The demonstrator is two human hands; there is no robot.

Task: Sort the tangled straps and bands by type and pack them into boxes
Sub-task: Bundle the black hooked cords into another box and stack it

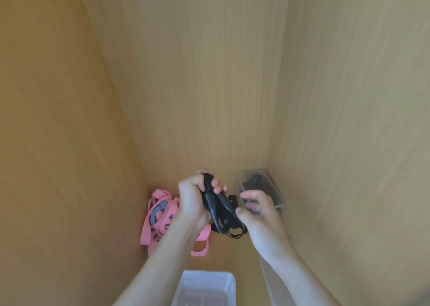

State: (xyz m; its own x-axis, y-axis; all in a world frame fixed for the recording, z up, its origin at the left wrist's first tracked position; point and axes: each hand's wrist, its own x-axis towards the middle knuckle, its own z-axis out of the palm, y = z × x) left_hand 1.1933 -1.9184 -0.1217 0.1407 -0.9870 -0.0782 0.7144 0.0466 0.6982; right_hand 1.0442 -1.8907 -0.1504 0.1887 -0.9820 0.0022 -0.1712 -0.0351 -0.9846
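My left hand (194,197) grips the top of a black bundle of straps (218,210), held above the wooden surface. My right hand (258,210) pinches the lower part of the same bundle, fingers blurred. A tangle of pink bands (160,219) with a grey band (156,213) in it lies to the left, partly behind my left forearm. A clear box (277,195) holding dark straps stands at the back right corner.
A clear plastic box (207,284) sits at the near edge, centre. Another clear container edge (267,280) shows under my right forearm. Wooden walls (69,119) close in on the left, back and right.
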